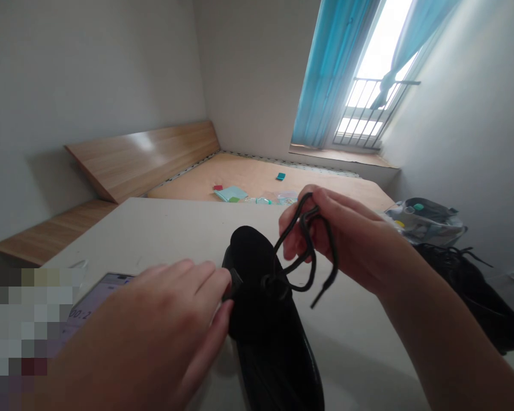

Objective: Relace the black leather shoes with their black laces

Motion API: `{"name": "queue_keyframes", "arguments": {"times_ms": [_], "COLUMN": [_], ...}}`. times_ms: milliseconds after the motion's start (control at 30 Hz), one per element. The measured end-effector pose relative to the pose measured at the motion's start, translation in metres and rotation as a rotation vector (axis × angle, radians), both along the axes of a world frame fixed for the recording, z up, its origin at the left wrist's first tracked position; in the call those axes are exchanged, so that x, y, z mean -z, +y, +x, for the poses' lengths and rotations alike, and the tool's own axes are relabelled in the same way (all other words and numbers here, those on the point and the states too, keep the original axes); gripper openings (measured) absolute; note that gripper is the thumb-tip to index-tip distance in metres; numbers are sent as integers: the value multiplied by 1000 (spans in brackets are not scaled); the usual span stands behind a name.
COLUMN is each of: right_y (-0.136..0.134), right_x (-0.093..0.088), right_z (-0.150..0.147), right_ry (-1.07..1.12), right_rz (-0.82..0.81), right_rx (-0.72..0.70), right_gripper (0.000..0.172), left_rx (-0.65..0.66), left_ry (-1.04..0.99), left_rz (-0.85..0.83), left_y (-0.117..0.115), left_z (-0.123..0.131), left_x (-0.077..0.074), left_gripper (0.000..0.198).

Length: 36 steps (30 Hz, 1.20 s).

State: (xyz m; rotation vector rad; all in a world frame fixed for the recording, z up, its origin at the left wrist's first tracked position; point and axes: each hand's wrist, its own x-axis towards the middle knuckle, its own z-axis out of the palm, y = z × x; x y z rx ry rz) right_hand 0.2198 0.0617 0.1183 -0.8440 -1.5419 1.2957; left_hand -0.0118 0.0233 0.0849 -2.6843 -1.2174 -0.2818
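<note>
A black shoe [265,325] rests on the white table, its toe end pointing away or towards me, I cannot tell which. My left hand [175,308] is closed at the shoe's left edge, with fingers and thumb pinching its side. Higher up on the right, my right hand [338,228] has its fingers closed around a dark shoelace [310,260]. Loops of the lace run down from these fingers to the shoe, and one loose tip dangles below them.
On the white table [167,228], a phone [98,294] with a lit screen lies left, partly behind my left hand. Beyond is a bed [248,165] with small items on it. A black bag-like object [462,285] and a clear plastic bag [432,222] are at right.
</note>
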Motion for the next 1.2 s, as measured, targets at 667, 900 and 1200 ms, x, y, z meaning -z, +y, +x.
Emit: {"name": "queue_keyframes", "arguments": {"times_ms": [667, 900, 1200], "right_y": [36, 34, 25], "right_x": [21, 37, 27], "right_z": [35, 17, 1], "right_ry": [-647, -916, -642], "right_rz": [-156, -106, -15], "right_rx": [10, -66, 1], "right_gripper": [28, 33, 23], "left_rx": [-41, -17, -15], "left_ry": [179, 32, 26], "left_rz": [-387, -423, -466], "left_y": [28, 32, 33], "left_z": [25, 9, 12], "left_x": [-14, -14, -13], "left_gripper": [22, 20, 18]}}
